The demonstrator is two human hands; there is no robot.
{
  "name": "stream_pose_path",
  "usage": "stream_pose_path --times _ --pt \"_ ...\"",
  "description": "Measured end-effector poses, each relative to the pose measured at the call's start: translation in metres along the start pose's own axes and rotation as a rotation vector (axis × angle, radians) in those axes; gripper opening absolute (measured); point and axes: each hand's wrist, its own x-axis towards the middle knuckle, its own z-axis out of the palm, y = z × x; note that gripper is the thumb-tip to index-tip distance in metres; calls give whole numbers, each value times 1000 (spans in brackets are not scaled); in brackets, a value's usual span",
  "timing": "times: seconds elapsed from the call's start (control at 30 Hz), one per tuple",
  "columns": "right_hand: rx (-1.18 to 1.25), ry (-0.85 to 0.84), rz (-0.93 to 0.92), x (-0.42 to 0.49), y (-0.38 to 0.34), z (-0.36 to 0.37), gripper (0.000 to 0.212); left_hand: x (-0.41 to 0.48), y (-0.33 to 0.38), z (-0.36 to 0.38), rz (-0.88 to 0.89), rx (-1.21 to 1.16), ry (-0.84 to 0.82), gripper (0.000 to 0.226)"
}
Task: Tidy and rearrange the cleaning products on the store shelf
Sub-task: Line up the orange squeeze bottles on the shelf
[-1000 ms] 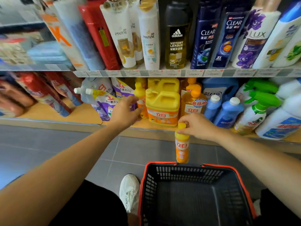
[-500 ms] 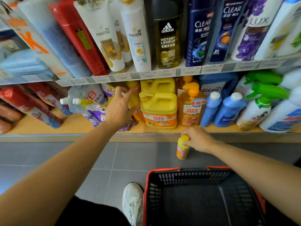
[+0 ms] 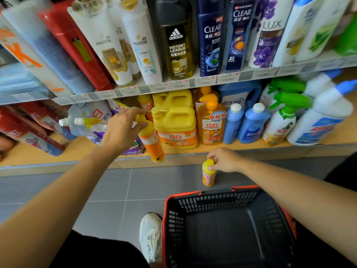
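Gripping two orange bottles: left hand (image 3: pixel 120 130) fingers wrap the tilted bottle (image 3: pixel 153 146) just left of the front yellow jug (image 3: pixel 174 122) of two, right hand (image 3: pixel 225 159) fingers pinch the upright bottle (image 3: pixel 208 176) by its cap, below that jug.

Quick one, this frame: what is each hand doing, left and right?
Left hand: grips the tilted orange detergent bottle at its yellow top.
Right hand: pinches the yellow cap of the small orange bottle.

Under me the floor (image 3: pixel 108 190) is large grey tiles with thin pale joints. Facing me, the bottom shelf (image 3: pixel 83 149) is pale wood; the upper shelf (image 3: pixel 245 76) carries price labels (image 3: pixel 127 91) along its edge.
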Motion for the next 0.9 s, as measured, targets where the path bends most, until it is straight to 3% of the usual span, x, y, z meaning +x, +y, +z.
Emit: stream_pose_path --times 0.17,0.23,0.33,0.4,0.57,0.7,0.8,0.9 --pt "73 -8 -33 -14 -14 -16 65 -2 32 -38 47 -156 -92 25" --pt "287 0 -99 -23 -30 -26 65 -4 48 -43 39 -227 -140 26" --pt "770 -161 -225 -42 -59 -42 57 -8 69 -42 44 -347 -203 23" --pt "835 -217 -312 -55 -73 -47 55 -9 75 -39 23 -390 -209 23" --pt "818 73 -327 -75 -78 -39 63 -5 84 -33 -151 -761 -213 27" --pt "945 229 -348 -84 -77 -44 61 -3 103 -23 -100 -946 -207 28" --pt "1041 204 -344 -89 -73 -49 65 -3 109 -14 -71 -1056 -249 30" --pt "1203 58 -344 -91 -68 -54 59 -1 110 -12 -18 -1169 -341 32"
